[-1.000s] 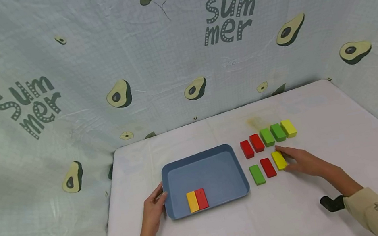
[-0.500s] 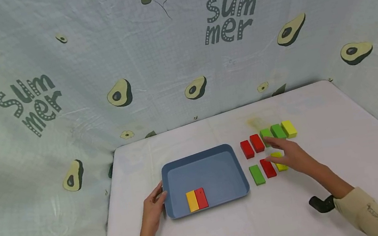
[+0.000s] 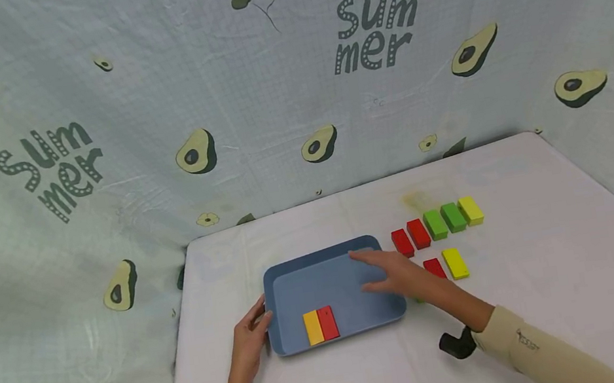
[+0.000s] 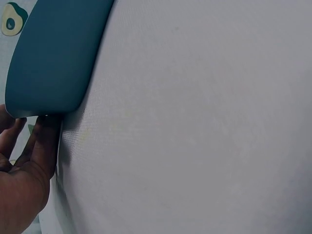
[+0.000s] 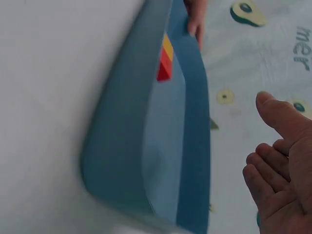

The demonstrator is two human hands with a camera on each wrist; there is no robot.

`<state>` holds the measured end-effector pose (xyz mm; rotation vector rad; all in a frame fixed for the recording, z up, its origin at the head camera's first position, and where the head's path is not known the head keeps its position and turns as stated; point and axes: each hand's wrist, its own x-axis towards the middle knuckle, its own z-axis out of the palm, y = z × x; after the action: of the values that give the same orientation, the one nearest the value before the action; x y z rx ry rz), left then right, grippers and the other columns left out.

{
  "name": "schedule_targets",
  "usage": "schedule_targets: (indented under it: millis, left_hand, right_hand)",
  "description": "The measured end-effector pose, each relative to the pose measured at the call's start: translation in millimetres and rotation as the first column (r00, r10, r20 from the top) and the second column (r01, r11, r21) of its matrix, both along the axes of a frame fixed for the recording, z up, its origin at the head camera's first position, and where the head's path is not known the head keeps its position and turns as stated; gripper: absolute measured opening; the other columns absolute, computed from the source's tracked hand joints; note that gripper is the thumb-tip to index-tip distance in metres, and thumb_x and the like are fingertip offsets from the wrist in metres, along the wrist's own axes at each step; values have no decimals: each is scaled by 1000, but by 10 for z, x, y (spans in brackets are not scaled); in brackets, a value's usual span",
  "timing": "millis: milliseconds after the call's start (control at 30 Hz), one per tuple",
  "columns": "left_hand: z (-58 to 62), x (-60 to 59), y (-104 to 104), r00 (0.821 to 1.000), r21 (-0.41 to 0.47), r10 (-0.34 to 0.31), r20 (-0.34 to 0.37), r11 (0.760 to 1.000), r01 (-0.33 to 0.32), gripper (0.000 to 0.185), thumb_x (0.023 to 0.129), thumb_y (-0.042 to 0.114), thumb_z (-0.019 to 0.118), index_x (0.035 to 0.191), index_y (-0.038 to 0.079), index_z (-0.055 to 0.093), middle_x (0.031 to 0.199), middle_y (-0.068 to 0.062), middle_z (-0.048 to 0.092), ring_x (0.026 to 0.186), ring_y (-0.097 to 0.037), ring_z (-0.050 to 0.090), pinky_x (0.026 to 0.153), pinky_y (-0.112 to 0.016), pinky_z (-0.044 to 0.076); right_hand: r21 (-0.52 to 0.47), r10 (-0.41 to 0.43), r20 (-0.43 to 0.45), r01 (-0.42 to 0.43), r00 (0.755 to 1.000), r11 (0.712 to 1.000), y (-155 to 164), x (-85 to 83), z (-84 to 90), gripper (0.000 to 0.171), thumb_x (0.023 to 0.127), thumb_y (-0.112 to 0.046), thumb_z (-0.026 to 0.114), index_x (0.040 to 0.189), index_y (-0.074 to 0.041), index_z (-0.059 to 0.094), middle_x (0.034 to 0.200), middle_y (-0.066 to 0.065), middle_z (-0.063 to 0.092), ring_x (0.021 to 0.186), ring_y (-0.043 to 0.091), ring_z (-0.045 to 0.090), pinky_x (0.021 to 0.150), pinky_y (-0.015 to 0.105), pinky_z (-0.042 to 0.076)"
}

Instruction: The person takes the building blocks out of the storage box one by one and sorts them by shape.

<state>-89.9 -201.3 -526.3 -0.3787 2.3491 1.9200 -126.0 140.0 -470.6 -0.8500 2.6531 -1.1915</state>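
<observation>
My left hand (image 3: 250, 342) holds the left end of a blue-grey tray (image 3: 363, 325), its fingertips at the rim. Against the tray's end wall, the left wrist view shows the fingers (image 4: 46, 146) of that hand. Over the right part of the tray, my right hand (image 3: 393, 274) is spread with nothing in it; its bare palm and fingers face the right wrist camera. Inside the tray, a yellow block (image 3: 313, 328) and a red block (image 3: 328, 323) lie side by side near the front wall.
Right of the tray, a back row holds two red blocks (image 3: 419, 234), two green blocks (image 3: 435, 225) and a yellow block (image 3: 471, 211). In front are a yellow block (image 3: 455, 264), a red block (image 3: 434, 268) and a mostly hidden green block. Printed cloth (image 3: 245, 95) hangs behind.
My right hand has left the front yellow block and moved left, over the blocks to above the tray, carrying nothing. The left hand and tray stay in place.
</observation>
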Motion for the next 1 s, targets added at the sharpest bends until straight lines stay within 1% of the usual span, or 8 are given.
schedule_targets:
  millis: [67, 100, 200, 333, 567, 700, 833, 1000]
  left_hand:
    - [-1, 3, -3, 1000, 3, 6, 2, 1000, -6, 48, 93, 13, 60, 139, 9, 47, 136, -19, 45, 117, -28, 49, 81, -24, 46]
    - [-1, 3, -4, 1000, 4, 7, 2, 1000, -7, 48, 93, 13, 60, 139, 9, 47, 136, -19, 45, 117, -28, 49, 82, -25, 46]
    - [-8, 2, -7, 1000, -5, 12, 4, 1000, -12, 48, 93, 13, 60, 139, 9, 48, 136, -19, 46, 117, -28, 49, 84, -27, 46]
    - [-24, -5, -3, 1000, -16, 19, 4, 1000, -19, 48, 93, 13, 60, 139, 9, 48, 135, -19, 46, 118, -29, 49, 85, -29, 46]
    - [-33, -11, -5, 1000, 4, 29, -2, 1000, -29, 47, 93, 12, 60, 138, 8, 49, 134, -19, 47, 116, -28, 50, 82, -23, 46]
    - [-30, -1, -9, 1000, -2, 28, 0, 1000, -28, 47, 93, 13, 60, 138, 8, 48, 134, -19, 47, 115, -27, 50, 81, -23, 46]
    - [-41, 6, -6, 1000, 1, 24, -9, 1000, -24, 47, 93, 14, 60, 138, 8, 48, 133, -19, 48, 114, -26, 51, 81, -22, 45]
    - [-19, 15, 6, 1000, 9, 17, -17, 1000, -17, 48, 93, 14, 61, 139, 8, 48, 132, -19, 48, 115, -27, 51, 81, -22, 45]
  right_hand:
    - [25, 30, 17, -31, 999, 999, -136, 25, -60, 67, 83, -25, 73, 142, -10, 44, 139, 9, 47, 126, 27, 43, 92, 43, 43]
    - [30, 52, 13, -53, 999, 998, -199, 38, -98, 67, 83, -24, 73, 142, -9, 44, 139, 9, 47, 126, 27, 43, 93, 43, 42]
    - [63, 113, -20, -112, 993, 992, -362, 71, -217, 68, 83, -24, 74, 141, -7, 43, 140, 9, 46, 127, 26, 42, 96, 43, 40]
    - [131, 175, -65, -165, 983, 978, -527, 102, -307, 71, 82, -24, 75, 141, -5, 42, 141, 8, 45, 127, 23, 42, 98, 39, 38]
    - [185, 251, 1, -246, 968, 951, -734, 113, -373, 70, 81, -23, 76, 140, -4, 44, 139, 6, 47, 126, 18, 43, 98, 29, 37]
    - [221, 279, -5, -271, 960, 937, -811, 101, -435, 68, 80, -24, 77, 138, -4, 46, 136, 5, 50, 122, 15, 46, 97, 26, 38]
    - [238, 291, -16, -279, 957, 930, -840, 85, -481, 66, 79, -23, 78, 136, -6, 49, 133, 3, 52, 119, 15, 48, 95, 25, 39]
    - [234, 306, -17, -294, 952, 927, -812, 69, -513, 65, 80, -25, 76, 136, -8, 49, 133, 2, 52, 121, 15, 47, 96, 26, 39]
